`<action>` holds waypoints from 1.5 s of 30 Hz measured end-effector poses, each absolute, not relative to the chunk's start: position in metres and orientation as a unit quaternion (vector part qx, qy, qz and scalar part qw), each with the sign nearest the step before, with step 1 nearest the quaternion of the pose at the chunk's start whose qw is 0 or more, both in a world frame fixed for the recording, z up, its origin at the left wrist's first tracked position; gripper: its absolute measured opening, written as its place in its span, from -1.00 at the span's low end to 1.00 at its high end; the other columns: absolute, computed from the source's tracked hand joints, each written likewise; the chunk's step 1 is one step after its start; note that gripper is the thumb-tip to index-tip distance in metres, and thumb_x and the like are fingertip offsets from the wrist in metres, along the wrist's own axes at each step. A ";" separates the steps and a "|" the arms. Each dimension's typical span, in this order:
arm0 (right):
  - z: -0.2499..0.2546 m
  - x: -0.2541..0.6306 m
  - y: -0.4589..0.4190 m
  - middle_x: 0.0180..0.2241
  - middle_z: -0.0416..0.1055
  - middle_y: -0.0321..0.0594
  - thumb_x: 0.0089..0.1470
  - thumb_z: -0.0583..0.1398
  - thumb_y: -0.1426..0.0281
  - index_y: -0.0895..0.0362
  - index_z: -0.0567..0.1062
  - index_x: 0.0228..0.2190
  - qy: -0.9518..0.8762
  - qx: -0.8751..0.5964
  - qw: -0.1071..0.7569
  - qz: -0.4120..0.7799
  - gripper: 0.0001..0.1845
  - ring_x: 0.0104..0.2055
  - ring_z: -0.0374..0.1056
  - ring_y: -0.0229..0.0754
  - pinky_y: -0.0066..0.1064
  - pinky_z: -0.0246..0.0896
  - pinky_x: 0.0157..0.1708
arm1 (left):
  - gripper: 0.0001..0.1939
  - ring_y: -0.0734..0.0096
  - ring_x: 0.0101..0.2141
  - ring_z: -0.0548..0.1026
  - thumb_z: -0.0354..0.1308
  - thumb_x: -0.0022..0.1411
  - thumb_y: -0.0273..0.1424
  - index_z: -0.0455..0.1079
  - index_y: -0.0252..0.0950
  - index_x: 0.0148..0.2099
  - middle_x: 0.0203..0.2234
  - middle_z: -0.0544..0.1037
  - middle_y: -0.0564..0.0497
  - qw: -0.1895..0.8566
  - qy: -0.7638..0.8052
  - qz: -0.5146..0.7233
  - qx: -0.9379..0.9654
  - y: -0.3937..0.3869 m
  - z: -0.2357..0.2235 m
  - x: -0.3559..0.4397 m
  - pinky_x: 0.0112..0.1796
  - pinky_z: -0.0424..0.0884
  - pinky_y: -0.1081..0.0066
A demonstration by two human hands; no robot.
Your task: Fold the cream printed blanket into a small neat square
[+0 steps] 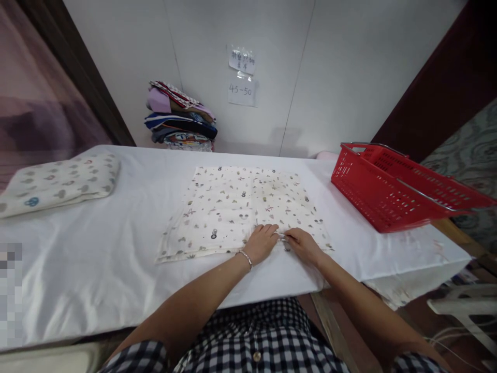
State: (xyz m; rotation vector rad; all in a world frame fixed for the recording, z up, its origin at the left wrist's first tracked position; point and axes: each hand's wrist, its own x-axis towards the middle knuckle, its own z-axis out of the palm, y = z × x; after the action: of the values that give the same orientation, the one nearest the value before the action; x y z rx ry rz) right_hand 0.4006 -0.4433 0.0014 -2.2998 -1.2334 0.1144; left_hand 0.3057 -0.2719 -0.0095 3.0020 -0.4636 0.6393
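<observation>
A white cloth with small printed figures [229,207] lies spread on the table, layered at its near left corner, with a crease or seam down the middle. At its near edge, right of the middle, my left hand [262,243] rests with fingers curled on the fabric. Close beside it, my right hand [306,246] pinches the same edge between thumb and fingers. A small bit of fabric is bunched between the two hands. My fingertips are partly hidden by the hands themselves.
A white tablecloth [128,243] covers the table. On the left lies a folded, printed cloth [66,181]. A red plastic basket [373,194] stands at the right. Behind the table is a stack of folded fabrics [180,116], below two paper signs [242,90] on the wall.
</observation>
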 end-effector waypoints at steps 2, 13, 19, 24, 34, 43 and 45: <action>0.002 0.399 -0.443 -0.31 0.43 -0.22 0.12 0.03 0.39 0.08 0.45 -0.27 -0.462 -0.848 0.258 0.034 -0.79 -0.24 0.29 -0.20 -0.35 0.17 -0.21 | -0.86 0.32 -0.13 0.30 -0.07 0.26 -0.48 0.31 -0.32 -0.28 -0.10 0.38 -0.04 0.038 -0.164 0.209 0.963 -0.272 -0.010 0.305 -0.15 0.20 0.28; 0.001 0.384 -0.456 -0.11 0.36 -0.08 0.14 0.03 0.36 0.08 0.36 -0.07 -0.577 -0.784 0.215 -0.078 -0.69 -0.08 0.23 -0.10 -0.20 0.19 -0.12 | -0.90 0.36 -0.20 0.33 -0.05 0.25 -0.40 0.27 -0.28 -0.24 -0.27 0.43 -0.02 0.180 -0.122 0.192 0.957 -0.271 -0.006 0.294 -0.17 0.22 0.29; -0.004 0.387 -0.459 -0.26 0.38 -0.09 0.15 0.01 0.43 0.13 0.43 -0.19 -0.555 -0.805 0.183 -0.101 -0.75 -0.21 0.24 -0.11 -0.27 0.17 -0.22 | -0.89 0.37 -0.23 0.34 -0.07 0.25 -0.43 0.28 -0.28 -0.26 -0.30 0.42 -0.01 0.183 -0.108 0.175 0.961 -0.275 -0.007 0.297 -0.20 0.25 0.32; -0.001 0.389 -0.464 -0.24 0.39 -0.09 0.16 0.00 0.43 0.15 0.42 -0.19 -0.554 -0.804 0.183 -0.111 -0.75 -0.20 0.23 -0.12 -0.28 0.15 -0.22 | -0.81 0.33 -0.20 0.34 -0.02 0.22 -0.48 0.27 -0.28 -0.11 -0.26 0.43 -0.02 0.158 -0.088 0.179 0.967 -0.273 -0.009 0.293 -0.21 0.25 0.31; -0.005 0.379 -0.472 -0.24 0.40 -0.13 0.16 -0.01 0.43 0.10 0.46 -0.20 -0.555 -0.817 0.141 -0.066 -0.72 -0.20 0.23 -0.10 -0.29 0.09 -0.24 | -0.86 0.32 -0.26 0.31 -0.07 0.25 -0.50 0.32 -0.27 -0.22 -0.33 0.40 -0.01 0.055 -0.151 0.151 0.975 -0.273 -0.009 0.281 -0.26 0.20 0.30; -0.004 0.377 -0.478 -0.16 0.37 -0.15 0.18 -0.02 0.38 0.05 0.41 -0.10 -0.556 -0.820 0.133 -0.039 -0.69 -0.14 0.20 -0.11 -0.28 0.07 -0.17 | -0.82 0.34 -0.25 0.31 -0.09 0.29 -0.41 0.33 -0.26 -0.16 -0.29 0.41 0.00 0.064 -0.165 0.130 0.976 -0.266 -0.004 0.275 -0.27 0.18 0.33; -0.002 0.377 -0.479 -0.15 0.37 -0.14 0.18 -0.03 0.39 0.06 0.39 -0.08 -0.562 -0.817 0.119 -0.035 -0.68 -0.14 0.19 -0.10 -0.27 0.06 -0.17 | -0.81 0.33 -0.23 0.30 -0.10 0.29 -0.43 0.32 -0.26 -0.13 -0.27 0.41 0.00 0.057 -0.170 0.125 0.976 -0.262 -0.002 0.273 -0.26 0.18 0.33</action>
State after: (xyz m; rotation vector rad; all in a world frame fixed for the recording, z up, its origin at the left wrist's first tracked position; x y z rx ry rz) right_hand 0.3769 -0.4786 -0.0021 -2.3906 -1.6449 -0.1013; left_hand 0.2734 -0.2625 -0.0021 2.9594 -0.5150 0.3792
